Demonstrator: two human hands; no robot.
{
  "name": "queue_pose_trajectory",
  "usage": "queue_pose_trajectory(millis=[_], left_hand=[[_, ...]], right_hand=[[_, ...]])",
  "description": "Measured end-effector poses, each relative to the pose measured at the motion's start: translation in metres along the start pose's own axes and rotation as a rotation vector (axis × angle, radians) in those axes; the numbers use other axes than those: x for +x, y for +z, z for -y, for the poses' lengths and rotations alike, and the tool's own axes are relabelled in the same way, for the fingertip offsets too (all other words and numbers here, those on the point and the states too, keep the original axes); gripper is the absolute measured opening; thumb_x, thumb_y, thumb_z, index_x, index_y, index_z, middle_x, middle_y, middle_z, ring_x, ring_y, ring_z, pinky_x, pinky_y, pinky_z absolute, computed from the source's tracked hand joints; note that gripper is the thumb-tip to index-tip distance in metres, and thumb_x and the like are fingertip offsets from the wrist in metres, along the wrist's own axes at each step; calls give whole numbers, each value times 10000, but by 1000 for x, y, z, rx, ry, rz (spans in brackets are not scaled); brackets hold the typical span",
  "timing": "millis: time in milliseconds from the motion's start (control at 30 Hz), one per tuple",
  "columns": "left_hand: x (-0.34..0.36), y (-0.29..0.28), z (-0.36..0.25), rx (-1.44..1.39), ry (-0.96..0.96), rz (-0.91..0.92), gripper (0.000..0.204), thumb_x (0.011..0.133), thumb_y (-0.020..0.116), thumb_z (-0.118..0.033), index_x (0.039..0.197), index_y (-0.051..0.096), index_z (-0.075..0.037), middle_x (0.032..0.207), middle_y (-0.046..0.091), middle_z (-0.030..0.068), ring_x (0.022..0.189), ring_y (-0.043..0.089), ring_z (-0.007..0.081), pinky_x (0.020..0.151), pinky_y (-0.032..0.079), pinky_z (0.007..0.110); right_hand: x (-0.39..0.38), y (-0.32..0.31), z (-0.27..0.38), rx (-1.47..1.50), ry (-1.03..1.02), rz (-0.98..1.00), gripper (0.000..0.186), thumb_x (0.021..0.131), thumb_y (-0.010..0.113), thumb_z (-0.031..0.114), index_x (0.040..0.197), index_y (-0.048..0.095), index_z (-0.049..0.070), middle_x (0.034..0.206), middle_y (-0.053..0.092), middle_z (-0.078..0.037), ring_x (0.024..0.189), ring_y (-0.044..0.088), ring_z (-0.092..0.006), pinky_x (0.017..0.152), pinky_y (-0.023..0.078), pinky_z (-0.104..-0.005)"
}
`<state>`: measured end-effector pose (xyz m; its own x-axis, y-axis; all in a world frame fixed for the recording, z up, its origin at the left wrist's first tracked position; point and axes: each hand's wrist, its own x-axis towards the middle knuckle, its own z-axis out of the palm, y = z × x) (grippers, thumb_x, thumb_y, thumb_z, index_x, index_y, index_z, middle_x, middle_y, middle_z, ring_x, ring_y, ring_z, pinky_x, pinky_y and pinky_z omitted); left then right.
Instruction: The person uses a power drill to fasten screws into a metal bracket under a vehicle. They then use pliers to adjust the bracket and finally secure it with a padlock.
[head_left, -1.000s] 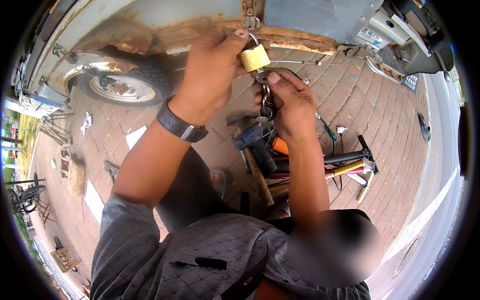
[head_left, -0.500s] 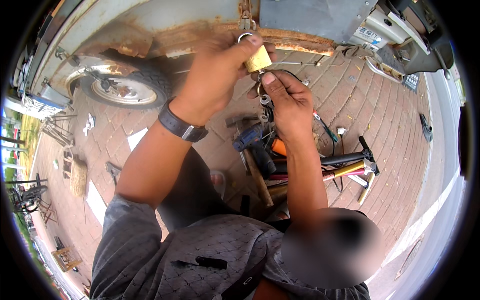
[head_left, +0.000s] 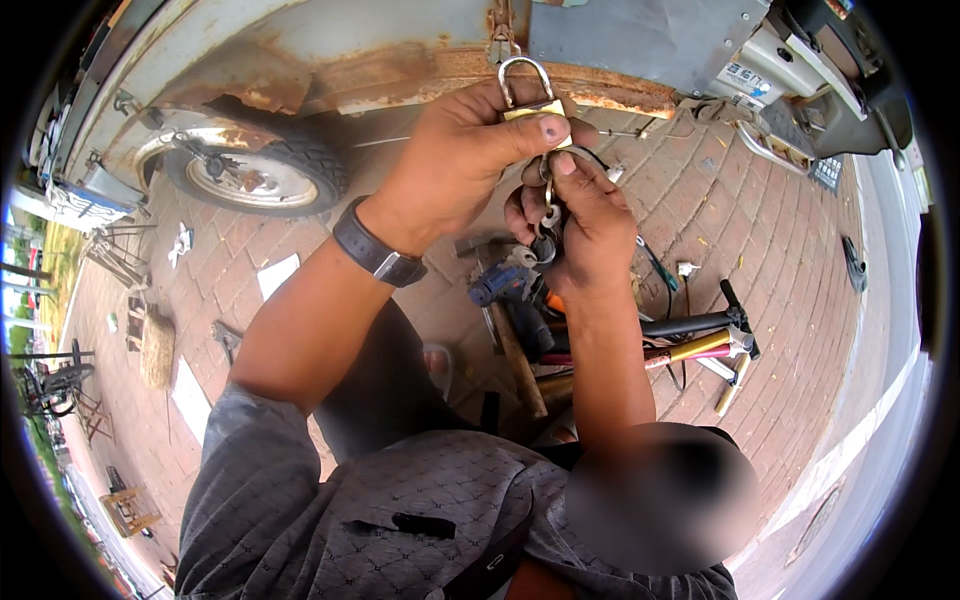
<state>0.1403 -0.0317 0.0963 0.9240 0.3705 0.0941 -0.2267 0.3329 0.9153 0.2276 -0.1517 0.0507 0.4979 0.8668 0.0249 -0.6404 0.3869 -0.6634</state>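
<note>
My left hand [head_left: 465,140] is closed around a brass padlock [head_left: 534,109], its thumb across the body. The steel shackle [head_left: 524,68] points up and away from me; I cannot tell whether it is locked. Just below the lock, my right hand [head_left: 592,225] pinches a key at the padlock's lower end. The key itself is mostly hidden by the fingers. From this hand hangs a key ring [head_left: 547,190] with several keys and small metal pieces. Beyond the padlock, a rusty hasp [head_left: 501,42] is on the pale metal vehicle side.
A spare-looking wheel [head_left: 255,180] sits at the vehicle's rusty edge. On the brick paving below my hands lie a blue cordless drill [head_left: 500,282], a wooden-handled hammer [head_left: 518,360] and a gold tube [head_left: 700,340]. White sheets [head_left: 190,398] and a straw-coloured roll [head_left: 157,348] lie to the left.
The padlock has been tipped in my left hand, so its shackle now stands in full view. Both hands have shifted slightly right, and the right hand's keys hang lower.
</note>
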Motion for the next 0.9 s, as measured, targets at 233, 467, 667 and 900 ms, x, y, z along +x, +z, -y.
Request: queue_pose_trajectory(millis=[233,467,667,900], left_hand=[[2,5,1,95,-3,-136,217,955,662,-188,1072,640,-6,1054,724,150,652,667,119,447,524,241],[7,4,16,190,7,-336,242,974,642,-189,1103,647,15,1040,729,128,812,676,135,673,545,260],[9,8,17,177,12,-366,289,1007,587,-198,1107,670,60,1036,733,124,882,673,148,818,539,282],[11,-1,27,370,46,-354,279,1004,609,-192,1116,691,50,984,736,85,855,648,109,758,518,251]], right_hand=[[5,1,-2,10,73,-17,235,995,595,216,944,629,-11,750,628,-74,629,627,-174,540,477,-288],[4,5,-5,-426,-120,-57,127,924,668,65,991,580,2,786,640,-45,665,624,-102,556,459,-225],[9,0,-14,-629,-169,-162,284,865,736,21,1079,564,-52,824,629,-34,706,552,-60,596,455,-233],[20,-20,-21,-1139,-544,-211,408,803,782,132,1106,579,-49,804,653,-184,641,634,-276,619,517,-358]])
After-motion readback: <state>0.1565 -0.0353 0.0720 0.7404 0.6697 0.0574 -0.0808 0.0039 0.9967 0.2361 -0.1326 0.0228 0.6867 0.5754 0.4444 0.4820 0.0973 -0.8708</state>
